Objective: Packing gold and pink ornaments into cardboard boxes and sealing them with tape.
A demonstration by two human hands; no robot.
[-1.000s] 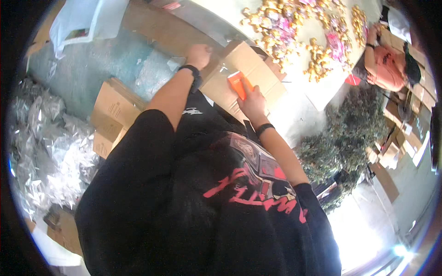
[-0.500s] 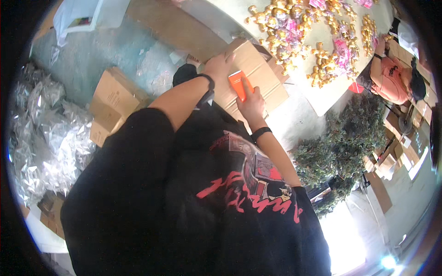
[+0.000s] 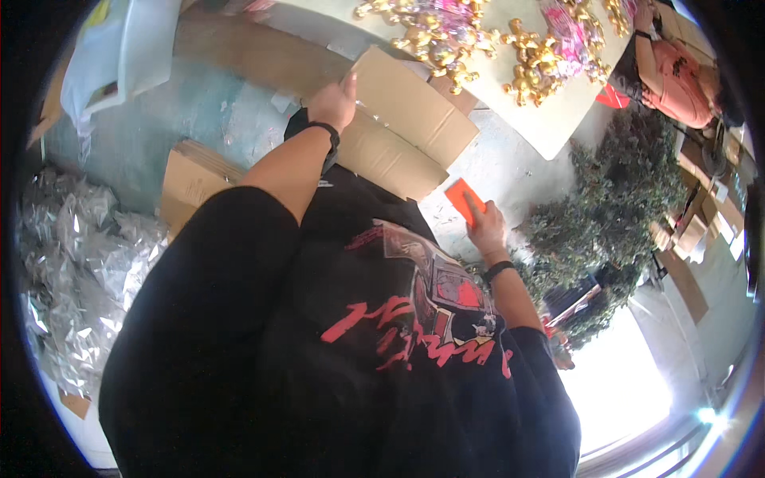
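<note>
A brown cardboard box (image 3: pixel 398 119) lies in front of me with creased panels, one raised toward the far side. My left hand (image 3: pixel 335 103) grips the box at its left edge, the thumb side up against the cardboard. Off the box's near right corner, my right hand (image 3: pixel 487 227) is closed around a flat orange rectangular tool (image 3: pixel 464 202), whose exact kind I cannot make out. The tool is apart from the cardboard, above the pale floor.
A pale table (image 3: pixel 550 131) holds gold figures (image 3: pixel 530 68) with pink wrapping. Dark green artificial foliage (image 3: pixel 613 199) stands to the right; beyond it a person in pink (image 3: pixel 677 88) works. Folded cartons (image 3: pixel 191 179) and shiny silver wrap (image 3: pixel 88 255) are at left.
My right hand has moved right and nearer with the orange tool, off the cardboard. My left hand has shifted left to the box's edge. The view has shifted slightly.
</note>
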